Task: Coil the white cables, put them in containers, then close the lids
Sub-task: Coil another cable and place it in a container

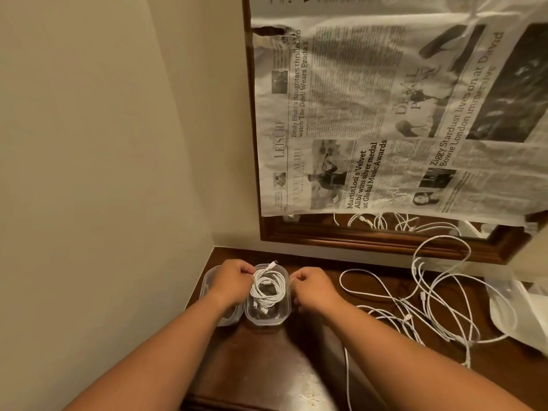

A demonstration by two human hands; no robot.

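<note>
A white cable lies coiled in a small clear plastic container on the dark wooden table, one plug end sticking up at the far rim. My left hand reaches over a second clear container on the left, and its curled fingers pinch the coil's upper left edge. My right hand is curled against the first container's right rim and wall, holding it. Several loose white cables lie tangled on the table to the right.
A wood-framed mirror leans at the back, covered by a newspaper. Clear plastic pieces lie at the far right. A beige wall closes the left side. The table's front edge is near me.
</note>
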